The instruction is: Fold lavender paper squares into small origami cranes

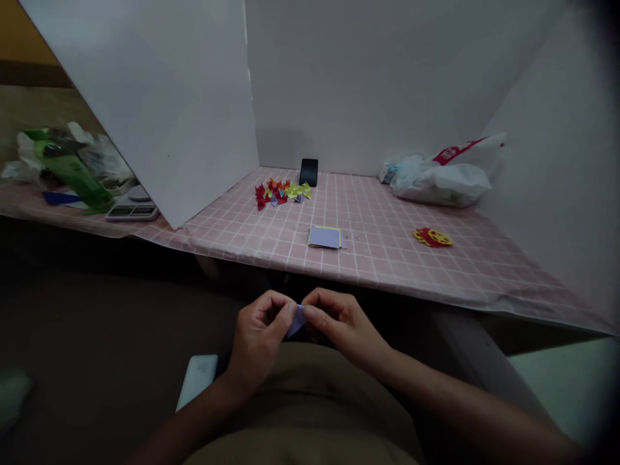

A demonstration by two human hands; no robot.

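Observation:
A small piece of folded purple paper is pinched between my two hands, above my lap and in front of the table edge. My left hand grips its left side with thumb and fingers. On the right side, the thumb and fingers of my right hand are closed on it. A stack of square paper sheets, purple on top with yellow showing at its edge, lies on the table. Farther back sits a cluster of small folded paper pieces in red, orange, yellow and purple.
The table has a pink checked cover. On it are a dark phone, a white plastic bag and red and yellow cut-out shapes. White panels surround it. Left are a scale and a green bottle.

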